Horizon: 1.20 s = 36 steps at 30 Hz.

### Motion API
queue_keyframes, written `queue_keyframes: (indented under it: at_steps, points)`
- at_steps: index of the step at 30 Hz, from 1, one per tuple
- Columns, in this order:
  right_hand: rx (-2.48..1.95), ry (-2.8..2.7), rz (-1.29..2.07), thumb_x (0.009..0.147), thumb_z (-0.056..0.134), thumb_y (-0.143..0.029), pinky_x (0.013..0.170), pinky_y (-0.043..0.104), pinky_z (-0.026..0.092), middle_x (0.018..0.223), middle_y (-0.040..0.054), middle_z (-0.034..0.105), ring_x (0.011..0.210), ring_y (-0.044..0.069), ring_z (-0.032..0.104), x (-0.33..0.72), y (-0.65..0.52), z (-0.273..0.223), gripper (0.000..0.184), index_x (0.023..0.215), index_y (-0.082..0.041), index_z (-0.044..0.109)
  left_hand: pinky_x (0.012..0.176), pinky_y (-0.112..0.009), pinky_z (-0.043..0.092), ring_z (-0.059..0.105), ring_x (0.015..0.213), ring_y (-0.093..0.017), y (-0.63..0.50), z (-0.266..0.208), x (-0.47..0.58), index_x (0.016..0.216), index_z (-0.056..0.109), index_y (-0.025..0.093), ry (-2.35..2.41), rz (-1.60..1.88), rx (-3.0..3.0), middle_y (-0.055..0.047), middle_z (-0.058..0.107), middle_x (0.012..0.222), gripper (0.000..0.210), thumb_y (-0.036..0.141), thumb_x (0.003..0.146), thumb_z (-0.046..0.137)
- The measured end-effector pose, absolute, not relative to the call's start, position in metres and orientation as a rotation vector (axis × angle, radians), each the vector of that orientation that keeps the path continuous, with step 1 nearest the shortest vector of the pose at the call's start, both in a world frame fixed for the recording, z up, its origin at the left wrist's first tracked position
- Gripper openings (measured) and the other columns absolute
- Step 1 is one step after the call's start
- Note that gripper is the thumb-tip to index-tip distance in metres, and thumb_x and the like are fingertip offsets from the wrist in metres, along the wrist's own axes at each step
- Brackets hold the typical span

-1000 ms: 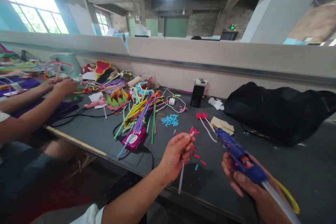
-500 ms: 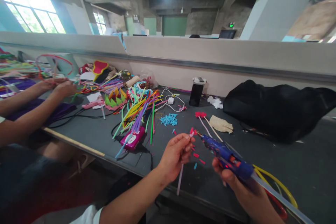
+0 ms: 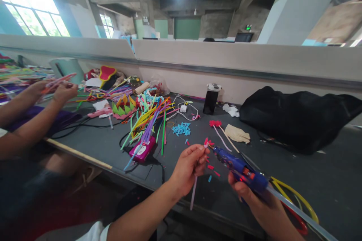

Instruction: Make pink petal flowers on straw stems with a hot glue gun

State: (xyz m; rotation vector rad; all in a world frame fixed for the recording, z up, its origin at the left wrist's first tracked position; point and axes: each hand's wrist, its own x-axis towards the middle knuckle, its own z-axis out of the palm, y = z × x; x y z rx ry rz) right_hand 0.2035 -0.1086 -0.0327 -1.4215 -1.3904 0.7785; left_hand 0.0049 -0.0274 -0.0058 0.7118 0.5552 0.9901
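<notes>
My left hand (image 3: 190,167) is closed in a pinch around a pale pink pipe cleaner stem (image 3: 194,192) that hangs below it. Red pipe cleaner petals (image 3: 206,141) top the stem just above my fingertips. In my right hand (image 3: 254,199) is a blue hot glue gun (image 3: 234,163) with a glowing red light and a long clear glue stick (image 3: 302,212) at its back. The nozzle points left and meets the petals; whether glue is coming out is too small to tell. Short red pieces (image 3: 210,167) lie on the table beneath my hands.
Beyond my hands lie finished red flowers (image 3: 215,123), a beige cloth (image 3: 237,134) and blue bits (image 3: 181,128). Pipe cleaners (image 3: 149,120) rest over a magenta box (image 3: 143,149). A black bag (image 3: 299,118) fills the right. Another person's hands (image 3: 63,91) work at left.
The glue gun has shifted slightly left, bringing its nozzle onto the red petals. My left hand stays nearly still. The other person's red hoop has been tilted down flat.
</notes>
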Motion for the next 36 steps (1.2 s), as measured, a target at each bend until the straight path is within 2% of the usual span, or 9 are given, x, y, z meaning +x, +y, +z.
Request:
queue_keyframes:
  at_steps: [17, 30, 33, 36]
  points:
    - [-1.546, -1.287, 0.722, 0.063, 0.076, -0.06, 0.058, 0.03, 0.059, 0.08, 0.0071, 0.076, 0.068, 0.025, 0.07, 0.205, -0.108, -0.039, 0.044, 0.083, -0.022, 0.075, 0.041, -0.021, 0.012, 0.023, 0.043, -0.003, -0.027, -0.007, 0.004, 0.083, 0.063, 0.014, 0.552, 0.982, 0.731, 0.007, 0.038, 0.057, 0.029, 0.042, 0.08, 0.069]
    - [-1.563, -1.319, 0.692, 0.063, 0.078, -0.057, 0.069, 0.032, 0.06, 0.087, 0.0068, 0.076, 0.078, 0.026, 0.071, 0.205, -0.107, -0.035, 0.042, 0.087, -0.022, 0.074, 0.042, -0.022, 0.011, 0.022, 0.043, -0.003, -0.028, -0.008, 0.004, 0.084, 0.062, 0.013, 0.522, 0.99, 0.74, 0.007, 0.035, 0.057, 0.023, 0.035, 0.087, 0.062]
    - [-1.548, -1.333, 0.658, 0.064, 0.076, -0.057, 0.064, 0.03, 0.059, 0.085, 0.0069, 0.076, 0.075, 0.025, 0.07, 0.201, -0.107, -0.031, 0.041, 0.085, -0.022, 0.074, 0.042, -0.022, 0.011, 0.022, 0.043, -0.003, -0.028, -0.008, 0.004, 0.084, 0.062, 0.013, 0.531, 0.986, 0.74, 0.007, 0.036, 0.057, 0.023, 0.035, 0.087, 0.062]
    - [-1.495, -1.405, 0.673, 0.069, 0.071, -0.059, 0.053, 0.026, 0.055, 0.071, 0.0049, 0.073, 0.06, 0.02, 0.066, 0.192, -0.107, -0.017, 0.039, 0.08, -0.021, 0.073, 0.042, -0.021, 0.011, 0.022, 0.043, -0.003, -0.027, -0.007, 0.004, 0.083, 0.061, 0.013, 0.552, 0.976, 0.731, 0.007, 0.036, 0.057, 0.022, 0.035, 0.086, 0.063]
